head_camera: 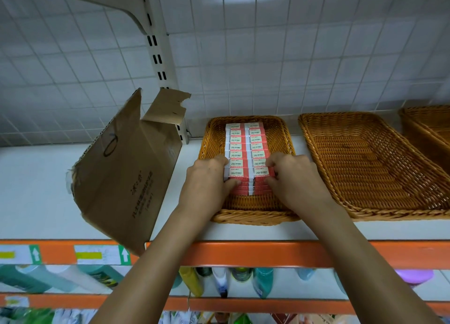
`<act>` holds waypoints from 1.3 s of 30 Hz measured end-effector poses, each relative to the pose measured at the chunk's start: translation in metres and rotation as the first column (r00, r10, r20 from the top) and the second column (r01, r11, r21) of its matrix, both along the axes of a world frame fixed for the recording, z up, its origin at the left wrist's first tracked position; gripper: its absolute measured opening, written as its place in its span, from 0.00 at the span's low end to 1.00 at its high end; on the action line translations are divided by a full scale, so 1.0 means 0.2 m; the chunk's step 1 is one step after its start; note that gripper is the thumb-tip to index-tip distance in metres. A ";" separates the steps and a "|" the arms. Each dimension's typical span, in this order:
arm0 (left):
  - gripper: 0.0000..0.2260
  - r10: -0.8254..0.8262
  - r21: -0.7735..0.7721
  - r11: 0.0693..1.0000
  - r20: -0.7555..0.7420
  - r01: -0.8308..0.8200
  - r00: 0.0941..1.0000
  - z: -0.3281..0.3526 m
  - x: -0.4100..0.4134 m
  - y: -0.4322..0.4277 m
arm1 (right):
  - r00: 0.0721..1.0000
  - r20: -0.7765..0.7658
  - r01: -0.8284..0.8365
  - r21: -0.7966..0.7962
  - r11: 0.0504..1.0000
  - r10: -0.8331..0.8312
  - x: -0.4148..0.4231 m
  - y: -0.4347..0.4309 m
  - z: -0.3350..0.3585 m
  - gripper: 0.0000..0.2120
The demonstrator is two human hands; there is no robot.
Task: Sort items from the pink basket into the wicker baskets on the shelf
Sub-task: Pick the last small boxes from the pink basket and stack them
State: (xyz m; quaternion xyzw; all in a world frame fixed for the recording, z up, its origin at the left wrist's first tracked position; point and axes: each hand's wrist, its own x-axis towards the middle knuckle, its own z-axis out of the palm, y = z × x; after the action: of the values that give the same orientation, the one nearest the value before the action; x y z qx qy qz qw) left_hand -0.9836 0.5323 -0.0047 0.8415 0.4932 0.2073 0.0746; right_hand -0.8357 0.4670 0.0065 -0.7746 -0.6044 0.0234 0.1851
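Observation:
A wicker basket (246, 217) on the white shelf holds two rows of red-and-white "2B" boxes (247, 148), stacked in layers. My left hand (208, 180) grips the left side of the nearest boxes, thumb at the front. On the right side of the same stack, my right hand (292, 177) holds it with curled fingers and thumb. Both hands sit inside the basket. The pink basket is out of view.
A torn brown cardboard box (126, 175) leans on the shelf at left. A second wicker basket (370, 168) with nothing in it sits to the right, and a third (428, 126) at the far right. Bottles fill the lower shelves under the orange rail (243, 253).

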 end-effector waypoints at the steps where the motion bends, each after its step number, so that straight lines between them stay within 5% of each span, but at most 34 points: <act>1: 0.20 0.001 -0.009 1.000 0.003 -0.001 1.000 0.00 0.00 0.00 | 1.000 0.002 0.000 0.004 1.000 0.000 0.00 0.00 0.00 0.15; 39: 0.19 0.017 -0.151 0.988 0.054 -0.009 0.998 0.04 -0.01 0.02 | 0.998 -0.007 -0.066 -0.028 0.997 0.066 0.02 0.00 0.00 0.12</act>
State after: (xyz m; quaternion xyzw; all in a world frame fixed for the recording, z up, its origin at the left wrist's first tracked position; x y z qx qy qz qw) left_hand -0.9859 0.5355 0.0030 0.8242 0.5107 0.1931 0.1505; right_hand -0.8312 0.4666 0.0069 -0.7566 -0.6287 0.0405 0.1753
